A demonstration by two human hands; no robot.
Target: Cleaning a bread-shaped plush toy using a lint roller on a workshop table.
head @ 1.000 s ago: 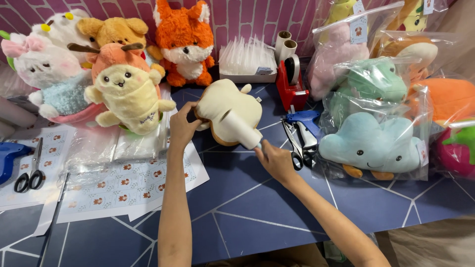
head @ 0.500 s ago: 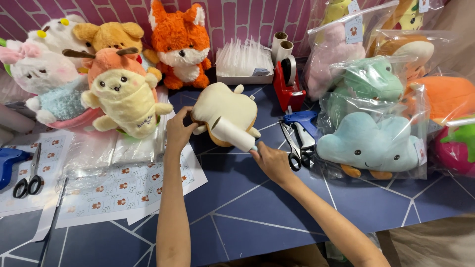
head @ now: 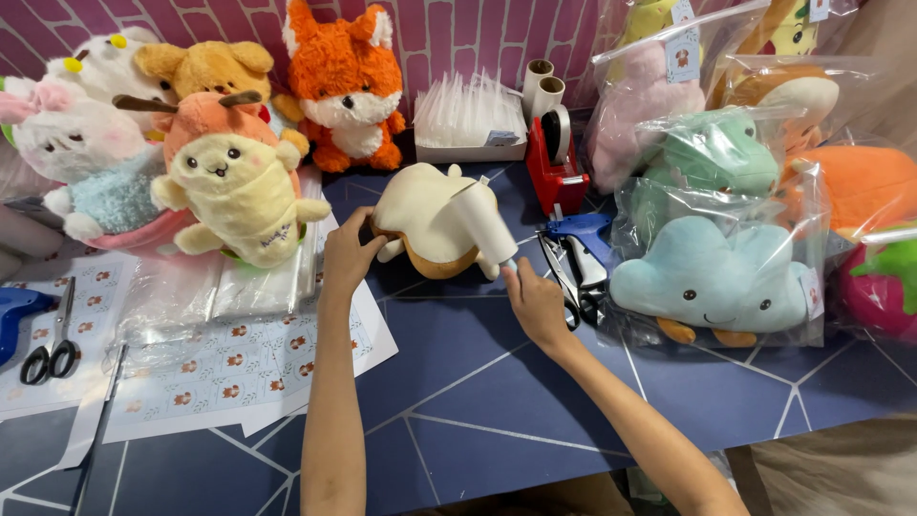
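A cream plush toy [head: 425, 218] with a brown underside lies face down in the middle of the blue table [head: 478, 401]. My left hand [head: 349, 253] grips its left end. My right hand [head: 535, 301] holds the handle of a white lint roller [head: 482, 223], whose roll rests on the toy's right side.
Loose plush toys [head: 234, 182] and an orange fox [head: 346, 81] stand at the back left. Bagged plush toys [head: 712, 277] fill the right. A red tape dispenser [head: 557, 162], a blue tagging gun [head: 578, 239], a box of clear bags [head: 470, 119], sticker sheets [head: 220, 368] and scissors [head: 53, 344] lie around.
The roller has slid over the toy toward its right side. My right hand drew slightly nearer to me. My left hand kept its hold on the toy.
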